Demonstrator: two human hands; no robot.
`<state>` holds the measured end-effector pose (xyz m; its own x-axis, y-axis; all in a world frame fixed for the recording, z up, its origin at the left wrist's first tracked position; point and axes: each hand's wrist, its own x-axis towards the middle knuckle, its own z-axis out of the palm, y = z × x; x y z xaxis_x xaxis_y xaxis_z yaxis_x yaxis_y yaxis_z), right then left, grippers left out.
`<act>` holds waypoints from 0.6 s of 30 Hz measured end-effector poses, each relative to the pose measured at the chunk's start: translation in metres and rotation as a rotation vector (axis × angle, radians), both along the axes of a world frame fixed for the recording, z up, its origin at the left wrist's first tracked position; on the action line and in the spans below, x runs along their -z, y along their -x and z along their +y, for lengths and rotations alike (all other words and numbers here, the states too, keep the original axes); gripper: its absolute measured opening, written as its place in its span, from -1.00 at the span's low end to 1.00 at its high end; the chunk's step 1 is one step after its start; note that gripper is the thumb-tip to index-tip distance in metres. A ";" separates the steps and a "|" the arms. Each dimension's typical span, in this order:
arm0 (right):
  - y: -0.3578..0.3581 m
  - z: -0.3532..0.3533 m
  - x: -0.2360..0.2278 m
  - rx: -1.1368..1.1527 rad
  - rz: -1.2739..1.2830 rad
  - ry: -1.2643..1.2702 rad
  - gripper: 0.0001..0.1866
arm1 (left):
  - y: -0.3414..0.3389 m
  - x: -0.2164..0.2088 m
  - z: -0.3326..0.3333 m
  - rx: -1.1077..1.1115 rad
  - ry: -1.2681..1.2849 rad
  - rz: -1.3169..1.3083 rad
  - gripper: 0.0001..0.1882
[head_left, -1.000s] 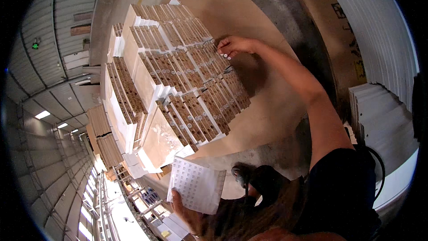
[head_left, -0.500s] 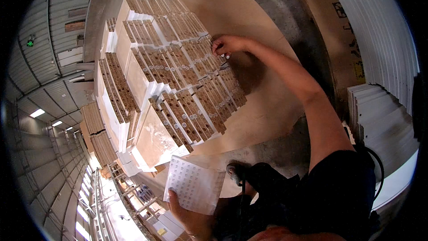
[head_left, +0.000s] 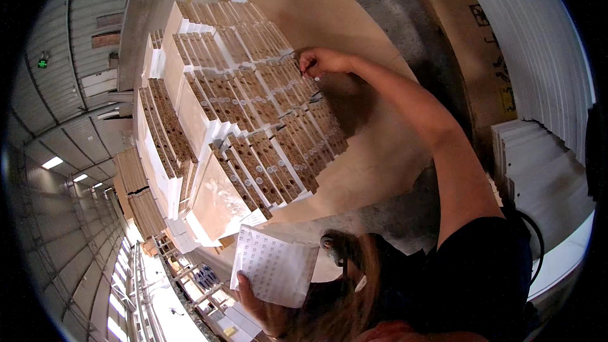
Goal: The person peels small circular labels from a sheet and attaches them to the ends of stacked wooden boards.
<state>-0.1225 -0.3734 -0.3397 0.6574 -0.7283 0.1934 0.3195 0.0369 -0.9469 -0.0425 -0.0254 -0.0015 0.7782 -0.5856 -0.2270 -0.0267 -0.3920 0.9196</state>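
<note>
My left hand holds a white sheet of stickers, printed in rows of small dark marks, with the thumb on its front. At the far right corner of a stack of boards, my right hand has its fingertips pinched together against the board edges. By those fingers shows a small round white sticker; its exact hold is partly hidden. The boards stand in tight rows with brown chipboard edges up, white faces and drilled holes. Round white stickers dot many edges in the nearer rows.
Brown cardboard lies under and beside the stack. More boards lean on its left side. To the right are a large carton and stacked white panels. Shelving stands at lower left. Loose hair hangs at the lower middle.
My right hand has shifted slightly left along the board edges. Two round stickers showed by its fingers before; one shows now. Hair has swung into the lower view. The left hand still holds the sheet.
</note>
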 end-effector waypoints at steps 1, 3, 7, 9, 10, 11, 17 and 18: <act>-0.001 -0.002 0.004 -0.013 0.017 0.083 -0.86 | 0.000 0.001 0.000 0.000 -0.001 0.004 -0.44; -0.017 -0.002 -0.003 -0.022 -0.001 0.114 -0.86 | 0.000 -0.006 0.002 -0.030 0.019 0.039 -0.43; -0.016 0.005 0.003 0.161 -0.040 0.223 -0.84 | -0.014 -0.001 0.006 0.002 -0.029 0.054 -0.42; -0.016 0.007 0.004 0.256 -0.012 0.326 -0.87 | -0.010 -0.001 0.001 0.008 -0.074 0.024 -0.42; -0.016 0.008 0.004 0.348 0.015 0.427 -0.88 | -0.006 0.000 0.001 0.011 -0.074 0.027 -0.42; -0.015 0.009 0.005 0.350 0.020 0.427 -0.88 | 0.003 0.000 0.002 -0.043 -0.025 0.097 -0.47; -0.020 -0.002 0.005 0.275 0.144 0.053 -0.82 | -0.010 -0.002 0.009 0.005 -0.021 0.072 -0.44; -0.014 -0.005 0.008 0.234 -0.037 0.033 -0.81 | -0.012 -0.001 0.012 0.029 -0.034 0.039 -0.44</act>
